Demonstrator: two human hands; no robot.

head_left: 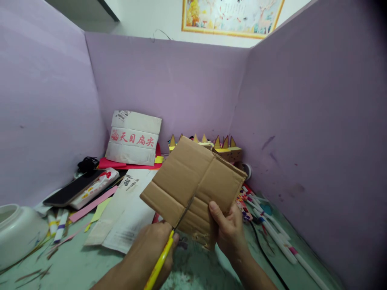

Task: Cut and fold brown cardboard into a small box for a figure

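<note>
A piece of brown cardboard (184,173), creased and bent, is held up in front of me. My right hand (231,227) is closed on its lower right part, with the thumb pressed on the face. My left hand (152,247) is closed around a pair of yellow-handled scissors (161,257). Their dark blade lies across the cardboard's lower part, pointing up and away from me. The other blade is hidden, probably behind the cardboard. My left fingers are partly covered by the handle.
White cardboard pieces (133,139) lean and lie at the left, near red sheets, a dark flat case (75,187) and markers. A white pot (19,233) stands at far left. Several cardboard pieces with pointed tops (225,151) stand behind. White-barrelled markers (279,239) and a black cable lie right. Purple panels enclose the table.
</note>
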